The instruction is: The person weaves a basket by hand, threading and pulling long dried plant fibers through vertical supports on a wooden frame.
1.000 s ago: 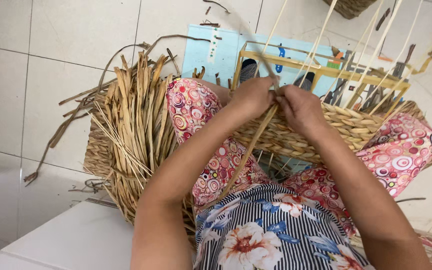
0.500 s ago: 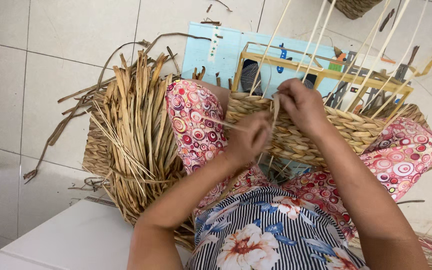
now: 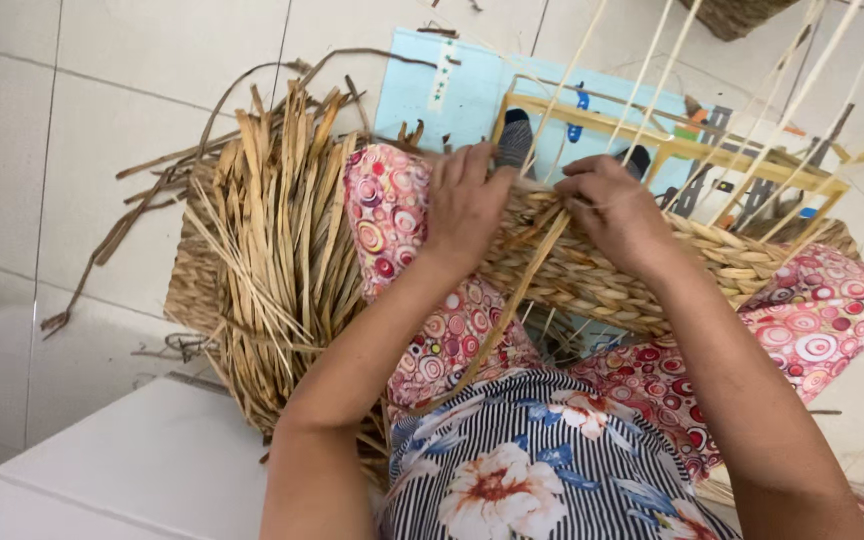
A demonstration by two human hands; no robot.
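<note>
Across the lap, the woven basket (image 3: 602,275) rests. Left hand (image 3: 467,205) lies flat on its rim, fingers spread; right hand (image 3: 617,210) pinches a straw strand (image 3: 512,305) beside it.

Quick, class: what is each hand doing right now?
Left hand: open, flat on the woven basket.
Right hand: closed, pinching a straw strand.
</note>
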